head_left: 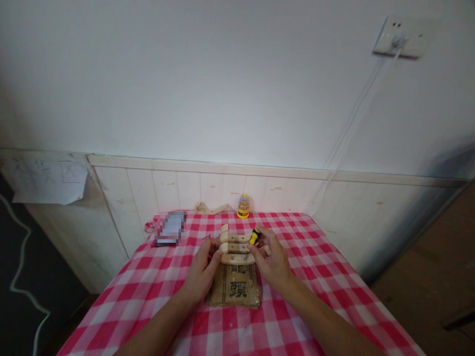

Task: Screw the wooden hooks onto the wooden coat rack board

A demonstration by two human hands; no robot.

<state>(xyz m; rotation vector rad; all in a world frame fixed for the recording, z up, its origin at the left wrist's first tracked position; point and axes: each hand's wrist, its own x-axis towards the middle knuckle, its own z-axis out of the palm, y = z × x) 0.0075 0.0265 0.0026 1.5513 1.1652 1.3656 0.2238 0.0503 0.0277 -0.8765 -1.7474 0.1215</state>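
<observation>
At far left of the red-and-white tablecloth (315, 321), a blurred-out flat device (170, 230) lies near the side edge, with bare cloth between it and us. Our left hand (204, 265) closes in a narrow grip on the left end of a three-barred wooden piece (237, 259) at mid-table. Behind it, a curved wooden strip (211, 210) sits apart by the panelled wall (189, 190). Dark fastener spots show in pairs on all three bars; we judge the work partway along, the nearest bar getting attention. How deep its fasteners sit, we cannot tell. A printed brown slab (237, 289) extends toward us below it. A yellow bit case (243, 206) stands at the back edge. Our right hand (273, 257) pinches a yellow-and-black screwdriver (255, 236), tip angled down at the right fastener; rightward, open cloth gives that elbow room before the slanting table edge.
</observation>
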